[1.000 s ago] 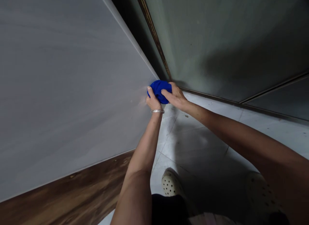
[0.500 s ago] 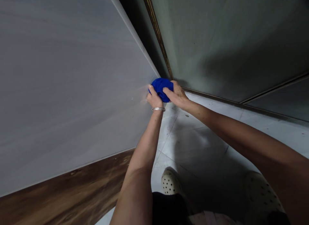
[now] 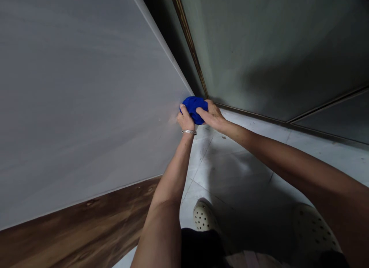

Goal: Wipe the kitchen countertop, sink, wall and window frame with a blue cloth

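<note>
A: How many cloths?
B: One. A blue cloth (image 3: 193, 105), bunched up against the low corner of the grey panel (image 3: 86, 87).
A: And the hands?
B: Two, both closed on it. The left hand (image 3: 186, 120) wraps its left side and the right hand (image 3: 211, 115) clamps it from the right, fingers bent over.
A: Anything else?
B: One bracelet (image 3: 188, 132) on the left wrist, and two shoes (image 3: 203, 218) on the floor (image 3: 245, 172) below.

A pale grey panel (image 3: 86, 87) slants above a dark wood-grain band (image 3: 86, 229), meeting a dim greenish wall (image 3: 273, 49) edged with brass trim (image 3: 188, 41); white floor tiles (image 3: 245, 172) lie partly in shadow.
</note>
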`<state>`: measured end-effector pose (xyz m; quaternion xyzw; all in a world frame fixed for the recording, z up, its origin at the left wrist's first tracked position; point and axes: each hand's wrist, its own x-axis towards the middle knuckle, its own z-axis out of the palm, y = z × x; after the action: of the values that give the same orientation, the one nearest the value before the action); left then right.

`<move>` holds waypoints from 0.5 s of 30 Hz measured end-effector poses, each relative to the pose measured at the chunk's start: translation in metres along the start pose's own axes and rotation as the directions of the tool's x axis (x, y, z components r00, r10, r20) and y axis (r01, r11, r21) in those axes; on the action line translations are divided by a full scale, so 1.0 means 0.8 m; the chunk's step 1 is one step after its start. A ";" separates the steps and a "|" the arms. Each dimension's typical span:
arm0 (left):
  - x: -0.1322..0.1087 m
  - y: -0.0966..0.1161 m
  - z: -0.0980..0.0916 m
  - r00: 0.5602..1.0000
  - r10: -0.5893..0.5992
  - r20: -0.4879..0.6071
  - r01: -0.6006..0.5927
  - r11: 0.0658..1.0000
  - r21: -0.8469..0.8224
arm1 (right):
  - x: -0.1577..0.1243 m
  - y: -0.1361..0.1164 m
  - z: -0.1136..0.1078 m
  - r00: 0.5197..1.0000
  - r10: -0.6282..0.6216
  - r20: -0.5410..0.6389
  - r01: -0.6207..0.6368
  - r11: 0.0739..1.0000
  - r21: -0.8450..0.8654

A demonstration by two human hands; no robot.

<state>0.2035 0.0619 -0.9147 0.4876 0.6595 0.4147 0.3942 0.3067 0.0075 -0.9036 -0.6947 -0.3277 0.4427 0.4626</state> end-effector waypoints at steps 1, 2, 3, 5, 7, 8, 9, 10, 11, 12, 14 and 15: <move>-0.001 0.001 0.000 1.000 0.000 -0.001 0.000 1.000 -0.002 | -0.001 -0.001 0.000 1.000 0.001 -0.001 -0.001 1.000 -0.003; -0.002 0.002 -0.001 1.000 -0.004 0.001 0.004 1.000 0.002 | -0.001 -0.002 0.000 1.000 0.002 -0.006 -0.002 1.000 -0.006; -0.002 0.004 0.000 1.000 -0.007 0.006 0.007 1.000 0.016 | -0.002 -0.003 0.000 1.000 0.004 -0.013 -0.004 1.000 -0.010; -0.003 0.006 0.000 1.000 -0.009 0.009 0.008 0.998 0.066 | -0.003 -0.005 0.000 1.000 0.009 -0.022 -0.009 1.000 -0.011; -0.004 0.008 0.001 1.000 -0.004 0.005 0.003 0.995 0.103 | -0.004 -0.006 0.000 1.000 0.005 -0.024 -0.005 1.000 -0.002; -0.003 0.009 0.001 1.000 -0.003 -0.001 0.003 0.994 0.109 | -0.003 -0.005 0.000 1.000 0.001 -0.025 -0.001 1.000 0.004; -0.003 0.009 0.001 1.000 -0.003 -0.007 0.004 0.994 0.108 | -0.003 -0.004 0.001 1.000 0.000 -0.028 0.000 1.000 0.008; -0.003 0.010 0.002 1.000 -0.004 -0.010 0.005 0.994 0.106 | -0.001 -0.002 0.001 1.000 0.001 -0.032 -0.001 1.000 0.010; -0.002 0.010 0.002 1.000 -0.005 -0.009 0.006 0.994 0.105 | 0.000 -0.001 0.002 0.999 0.002 -0.036 -0.001 1.000 0.010; -0.002 0.009 0.002 1.000 -0.007 -0.006 0.008 0.994 0.107 | 0.001 0.000 0.003 0.999 0.001 -0.039 -0.001 1.000 0.010; 0.000 0.009 0.004 1.000 -0.007 -0.001 0.007 0.993 0.114 | 0.004 0.001 0.003 0.999 -0.007 -0.045 0.007 1.000 0.010; 0.001 0.009 0.004 1.000 -0.008 0.000 0.008 0.993 0.118 | 0.005 0.001 0.003 0.999 -0.011 -0.046 0.011 1.000 0.010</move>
<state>0.2088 0.0641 -0.9095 0.5075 0.6848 0.3731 0.3665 0.3060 0.0112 -0.9062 -0.7007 -0.3186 0.4255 0.4759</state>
